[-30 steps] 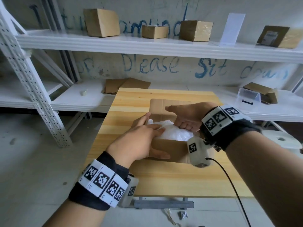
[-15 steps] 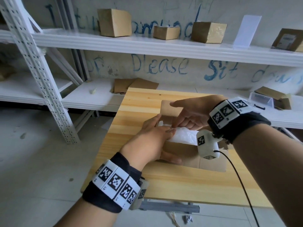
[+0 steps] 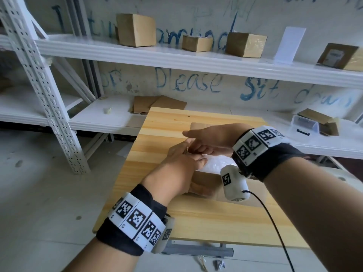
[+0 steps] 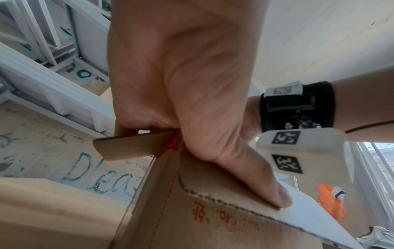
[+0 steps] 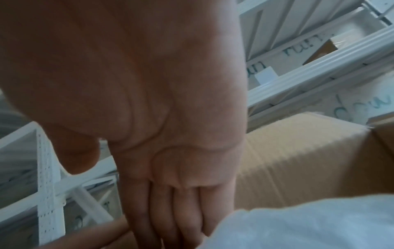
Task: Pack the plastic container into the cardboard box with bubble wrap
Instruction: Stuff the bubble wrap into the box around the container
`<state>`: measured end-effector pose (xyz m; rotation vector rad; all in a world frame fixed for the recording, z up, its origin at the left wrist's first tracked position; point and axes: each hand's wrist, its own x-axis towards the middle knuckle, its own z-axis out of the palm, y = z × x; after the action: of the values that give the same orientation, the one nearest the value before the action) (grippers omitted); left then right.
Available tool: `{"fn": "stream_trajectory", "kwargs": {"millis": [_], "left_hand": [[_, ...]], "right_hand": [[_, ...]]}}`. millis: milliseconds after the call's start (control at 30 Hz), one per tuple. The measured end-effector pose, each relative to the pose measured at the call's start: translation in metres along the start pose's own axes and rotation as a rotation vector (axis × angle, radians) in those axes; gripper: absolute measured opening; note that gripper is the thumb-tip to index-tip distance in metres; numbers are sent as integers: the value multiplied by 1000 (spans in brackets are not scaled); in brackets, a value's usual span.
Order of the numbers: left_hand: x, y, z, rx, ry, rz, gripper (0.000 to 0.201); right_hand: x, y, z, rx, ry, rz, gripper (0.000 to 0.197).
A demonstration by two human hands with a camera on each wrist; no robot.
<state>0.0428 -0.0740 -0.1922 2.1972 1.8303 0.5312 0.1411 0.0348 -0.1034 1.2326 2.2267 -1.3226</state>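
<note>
An open cardboard box (image 3: 204, 183) sits on the wooden table (image 3: 196, 218) with white bubble wrap (image 3: 216, 163) filling it. No plastic container shows inside. My left hand (image 3: 180, 161) grips the box's left near corner. Its thumb lies along the printed front wall (image 4: 192, 219) and its fingers curl over the left flap (image 4: 127, 146). My right hand (image 3: 206, 140) reaches across the top to the same side. Its straight fingers (image 5: 160, 210) point down beside the bubble wrap (image 5: 309, 224), along the box's inner wall (image 5: 298, 160).
White metal shelving (image 3: 176, 55) stands behind the table with several small cardboard boxes (image 3: 135, 30) on top. Flat cardboard pieces (image 3: 157, 105) lie on the lower shelf. At the right of that shelf are a clear plastic container (image 3: 304, 124) and an open box. A cable hangs from my right wrist camera.
My right hand has slid left across the box top until its fingers meet my left hand. The left hand has kept its hold on the box corner.
</note>
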Motion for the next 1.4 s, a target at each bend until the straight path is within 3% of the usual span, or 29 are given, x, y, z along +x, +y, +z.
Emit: {"fn": "stream_trajectory", "kwargs": {"millis": [133,300,400,533,633,733,867,933,1067,1100,1167,1233,1267,1333,1400], "left_hand": [[1,14,-6,356,-53,-44,74],[-19,23,-13,258,125,-63,56],[-24,25,-20,202,166,0,33],[-23,29,-25,119,77,-11,44],[-19,25,-25,151,-19,-71,49],[-19,26,-26,159,-49,-87,50],[-22,26,-26,115,11,-78,54],[-23,24,-24,165,81,-46,53],[-23,22,-22,237,131,-106,58],[-24,23,-23,230,133,-127,58],[-25,25,-25,217,121,-145,56],[-26,25,-25,185,113,-156,49],[-26,25,-24,177,114,-156,47],[-24,24,-21,235,129,-135,50],[-23,24,-20,312,118,-141,58]], "right_hand": [[-36,14,-16,86,160,-7,84],[-71,42,-23,-41,344,14,70],[-77,55,-16,-63,390,-36,63],[-77,62,6,-216,289,50,59],[-80,67,19,-551,294,-17,39],[-83,70,24,-635,328,-61,35],[-84,83,17,-636,520,-101,35],[-83,88,21,-652,597,-205,28],[-74,91,40,-696,551,-173,9],[-73,89,44,-797,580,-153,12],[-77,88,44,-751,541,-110,23],[-67,100,36,-679,615,-248,43],[-70,102,37,-690,625,-272,43],[-80,94,48,-751,715,-220,27],[-82,93,58,-822,892,-85,48]]}}
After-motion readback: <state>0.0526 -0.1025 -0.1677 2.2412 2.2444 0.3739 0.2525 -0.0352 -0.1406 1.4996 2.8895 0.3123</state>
